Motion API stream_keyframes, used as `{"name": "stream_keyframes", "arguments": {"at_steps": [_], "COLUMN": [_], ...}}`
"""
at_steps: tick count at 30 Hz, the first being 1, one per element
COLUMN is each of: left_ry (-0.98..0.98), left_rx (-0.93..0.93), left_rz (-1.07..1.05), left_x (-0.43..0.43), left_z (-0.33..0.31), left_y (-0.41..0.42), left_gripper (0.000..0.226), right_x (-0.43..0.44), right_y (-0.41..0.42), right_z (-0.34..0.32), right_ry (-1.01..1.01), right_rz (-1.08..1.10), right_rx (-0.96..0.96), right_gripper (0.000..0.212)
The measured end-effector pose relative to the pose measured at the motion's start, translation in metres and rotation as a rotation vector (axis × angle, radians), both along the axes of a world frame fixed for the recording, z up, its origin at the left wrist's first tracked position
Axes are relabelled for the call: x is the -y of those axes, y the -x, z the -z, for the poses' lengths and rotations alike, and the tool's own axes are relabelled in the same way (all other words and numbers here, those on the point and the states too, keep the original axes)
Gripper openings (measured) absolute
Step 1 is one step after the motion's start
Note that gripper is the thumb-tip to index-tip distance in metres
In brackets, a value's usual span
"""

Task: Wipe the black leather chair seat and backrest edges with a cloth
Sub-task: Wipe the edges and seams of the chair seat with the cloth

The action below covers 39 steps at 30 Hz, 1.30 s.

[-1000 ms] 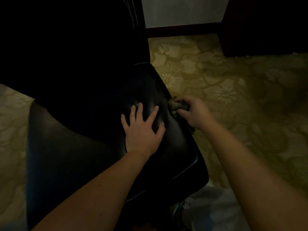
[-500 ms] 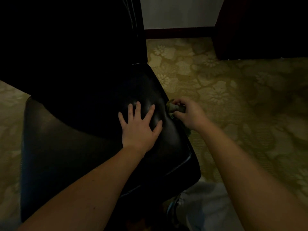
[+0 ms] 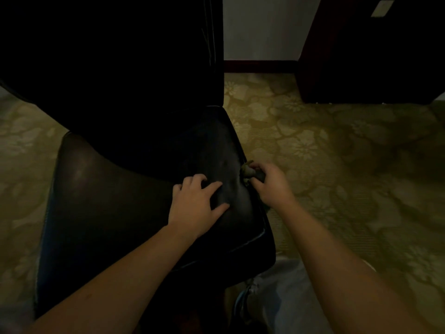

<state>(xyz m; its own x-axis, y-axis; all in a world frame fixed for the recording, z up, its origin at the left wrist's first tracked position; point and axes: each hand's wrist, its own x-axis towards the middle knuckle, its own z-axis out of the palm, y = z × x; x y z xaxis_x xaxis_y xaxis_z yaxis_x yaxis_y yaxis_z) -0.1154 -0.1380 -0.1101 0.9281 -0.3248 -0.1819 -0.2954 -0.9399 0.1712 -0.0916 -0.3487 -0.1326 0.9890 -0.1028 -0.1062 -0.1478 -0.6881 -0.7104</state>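
Right hand (image 3: 269,184) grips the bunched cloth (image 3: 249,172) against the right edge of the chair seat (image 3: 120,213), about midway between near corner and backrest (image 3: 120,68); left hand (image 3: 197,206) rests on the leather just left of it, holding nothing. To do this well I'd keep the left hand bracing, press the cloth into the edge seam and run it along the whole rim, not just dab. Versus 0.5 s ago: left fingers were splayed flat and are now bent inward, cloth at roughly the same edge spot.
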Motion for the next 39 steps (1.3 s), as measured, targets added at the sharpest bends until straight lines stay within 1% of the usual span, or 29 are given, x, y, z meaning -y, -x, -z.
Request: {"name": "stream_keyframes", "arguments": {"at_steps": [2,4,6,8,9,11,14,16,18,19,21,22,24,26,28,31,34,36,39], "left_ry": [0.127,0.222,0.235,0.241,0.240,0.221,0.158,0.107,0.049,0.027,-0.001,-0.012,-0.025,-0.049,-0.076,-0.098,-0.098,-0.091,-0.092], "left_rx": [-0.044,-0.167,-0.249,-0.305,-0.337,-0.395,-0.395,-0.327,-0.202,-0.123,-0.013,-0.011,-0.100,-0.228,-0.306,-0.367,-0.382,-0.385,-0.397], "left_rz": [-0.101,-0.237,-0.288,-0.268,-0.252,-0.228,-0.185,-0.139,-0.072,-0.043,-0.017,-0.014,-0.006,0.006,0.026,0.045,0.042,0.044,0.062], "left_x": [-0.008,-0.013,-0.016,-0.018,-0.018,-0.020,-0.020,-0.019,-0.018,-0.018,-0.020,-0.021,-0.022,-0.023,-0.024,-0.024,-0.022,-0.022,-0.024], "left_z": [-0.002,-0.003,-0.003,-0.003,-0.003,-0.003,-0.003,-0.003,-0.003,-0.001,0.002,0.003,0.003,0.002,-0.001,-0.005,-0.004,-0.004,-0.004], "left_y": [0.008,0.010,0.007,0.003,0.001,-0.002,-0.002,0.000,0.004,0.006,0.008,0.008,0.007,0.003,-0.002,-0.009,-0.011,-0.012,-0.013], "left_gripper": [0.048,0.037,0.038,0.039,0.040,0.044,0.047,0.046,0.046,0.047,0.063,0.073,0.088,0.094,0.100,0.106,0.106,0.107,0.108], "right_x": [-0.001,0.004,0.016,0.028,0.031,0.030,0.020,0.015,0.014,0.017,0.026,0.031,0.037,0.036,0.033,0.024,0.014,0.012,0.022], "right_y": [-0.002,-0.006,-0.011,-0.013,-0.013,-0.015,-0.017,-0.019,-0.022,-0.023,-0.024,-0.024,-0.021,-0.018,-0.017,-0.019,-0.022,-0.024,-0.025], "right_z": [0.000,-0.003,-0.008,-0.010,-0.011,-0.008,-0.004,-0.003,-0.005,-0.007,-0.014,-0.018,-0.023,-0.022,-0.017,-0.012,-0.007,-0.007,-0.017], "right_ry": [-0.025,-0.088,-0.133,-0.163,-0.171,-0.157,-0.147,-0.130,-0.131,-0.132,-0.149,-0.166,-0.161,-0.129,-0.125,-0.136,-0.127,-0.146,-0.193], "right_rz": [0.013,-0.015,-0.110,-0.191,-0.205,-0.199,-0.147,-0.114,-0.109,-0.116,-0.171,-0.214,-0.278,-0.271,-0.235,-0.167,-0.071,-0.057,-0.103], "right_rx": [0.019,-0.052,-0.208,-0.346,-0.379,-0.342,-0.176,-0.119,-0.124,-0.155,-0.280,-0.354,-0.445,-0.430,-0.353,-0.242,-0.145,-0.145,-0.294], "right_gripper": [0.035,0.035,0.034,0.032,0.032,0.031,0.027,0.027,0.028,0.028,0.028,0.029,0.030,0.030,0.029,0.029,0.031,0.030,0.031]}}
